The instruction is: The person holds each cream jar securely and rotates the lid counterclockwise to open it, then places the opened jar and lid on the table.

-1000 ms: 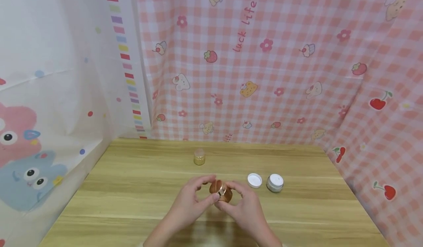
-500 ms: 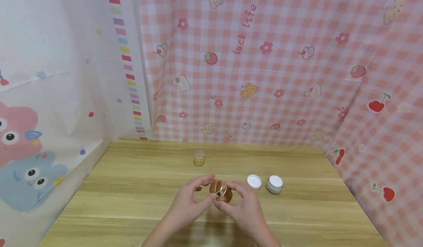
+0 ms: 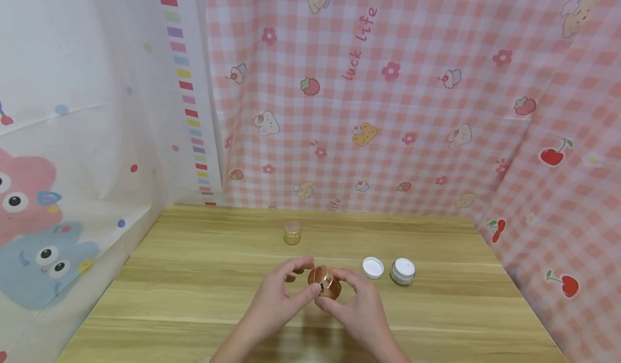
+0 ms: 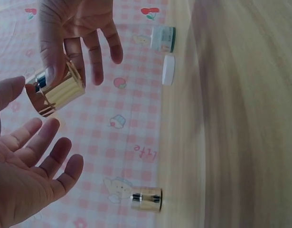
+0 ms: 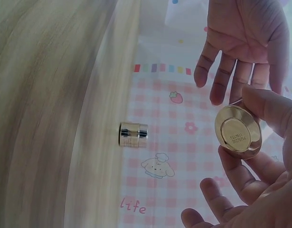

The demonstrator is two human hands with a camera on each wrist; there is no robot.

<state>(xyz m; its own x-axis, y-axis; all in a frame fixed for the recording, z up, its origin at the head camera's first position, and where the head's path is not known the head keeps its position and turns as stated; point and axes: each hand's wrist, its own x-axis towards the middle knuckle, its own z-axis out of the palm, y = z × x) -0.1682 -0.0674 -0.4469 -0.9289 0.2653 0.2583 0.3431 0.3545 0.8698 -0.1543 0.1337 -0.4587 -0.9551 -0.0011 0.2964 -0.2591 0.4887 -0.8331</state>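
Observation:
A shiny copper-gold cosmetic jar (image 3: 332, 292) is tilted between both hands, above the table. My right hand (image 3: 361, 305) pinches its body between thumb and fingers. The jar's base (image 5: 235, 134), with small printed characters, faces the right wrist camera. At the other end, my left hand (image 3: 281, 293) has its thumb at the rim and its fingers spread around the far side; the contact of those fingers is hard to make out. In the left wrist view the jar (image 4: 65, 92) shows a seam near the left thumb.
A small gold jar (image 3: 292, 233) stands farther back on the wooden table (image 3: 194, 276). To the right, a white lid (image 3: 373, 267) lies beside a jar with a white top (image 3: 403, 271). Patterned cloths (image 3: 368, 98) hang behind and at the sides.
The left fingers have shifted slightly around the end of the jar, and the jar has turned a little. The right hand stays nearly in place. The other items have not moved.

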